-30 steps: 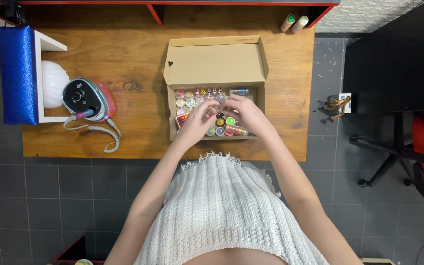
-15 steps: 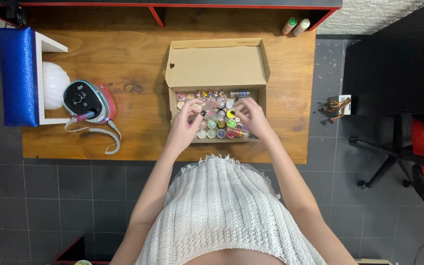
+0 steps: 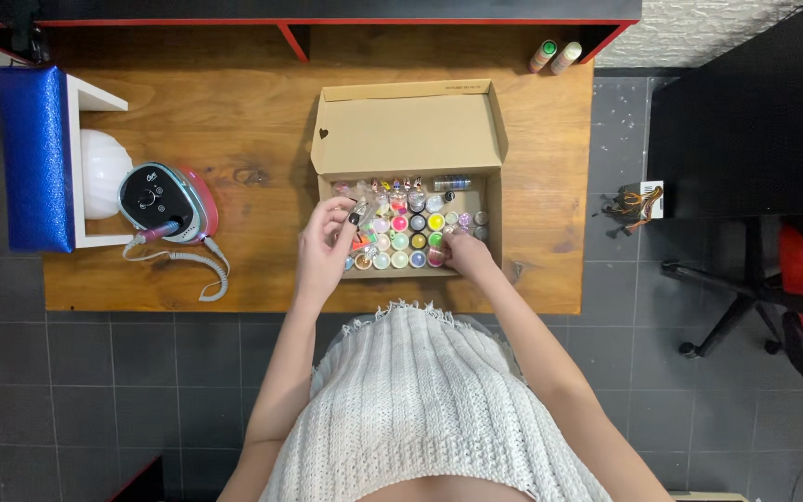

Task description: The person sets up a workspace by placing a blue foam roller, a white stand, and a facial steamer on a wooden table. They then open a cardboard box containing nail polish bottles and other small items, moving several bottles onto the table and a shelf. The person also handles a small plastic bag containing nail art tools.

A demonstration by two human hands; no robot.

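Note:
An open cardboard box [image 3: 408,130] sits on the wooden table [image 3: 234,121], its lid folded back. Inside stand several small round jars [image 3: 411,232] with coloured tops in pink, green, yellow and blue. My left hand [image 3: 325,246] hovers over the box's left side, fingers pinched on a small clear jar [image 3: 357,210]. My right hand [image 3: 465,255] rests at the box's front right corner, fingertips touching the jars there; whether it grips one is hidden.
A black-and-pink electric device [image 3: 167,200] with a coiled cord lies left of the box, beside a white stand [image 3: 95,167] with a blue cushion [image 3: 34,158]. Two small bottles [image 3: 555,56] stand at the table's far right edge. A chair [image 3: 792,297] is at the right.
Both hands were together over the middle of the jars. They have spread apart, the left to the box's left side with a jar, the right to the front right corner.

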